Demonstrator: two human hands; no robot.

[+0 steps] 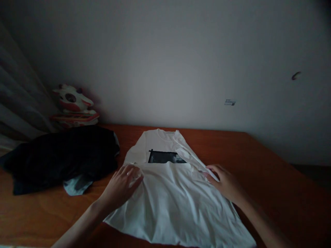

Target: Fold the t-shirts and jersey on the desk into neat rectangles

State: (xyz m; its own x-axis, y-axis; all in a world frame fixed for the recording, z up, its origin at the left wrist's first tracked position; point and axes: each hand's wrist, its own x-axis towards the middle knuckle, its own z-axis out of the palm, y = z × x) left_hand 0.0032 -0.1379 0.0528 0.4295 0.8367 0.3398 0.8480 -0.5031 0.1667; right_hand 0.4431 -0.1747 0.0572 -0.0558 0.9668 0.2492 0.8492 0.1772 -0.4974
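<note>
A white T-shirt (176, 203) with a dark printed rectangle on its front lies spread on the wooden table, collar toward the wall. A fold crosses it just below the print and partly covers it. My left hand (126, 182) is closed on bunched cloth at the shirt's left side. At the right side, my right hand (222, 179) pinches the shirt's edge near the sleeve, with the thumb against the fabric. Wrinkles run down the lower part between both hands, and the hem hangs toward me.
A heap of dark clothing (62, 155) lies left of the shirt, a pale piece poking out below. Behind it stands a red and white cow-shaped toy (73, 103). The orange-brown tabletop (258, 168) meets a grey wall (165, 62); a curtain (20, 93) hangs at left.
</note>
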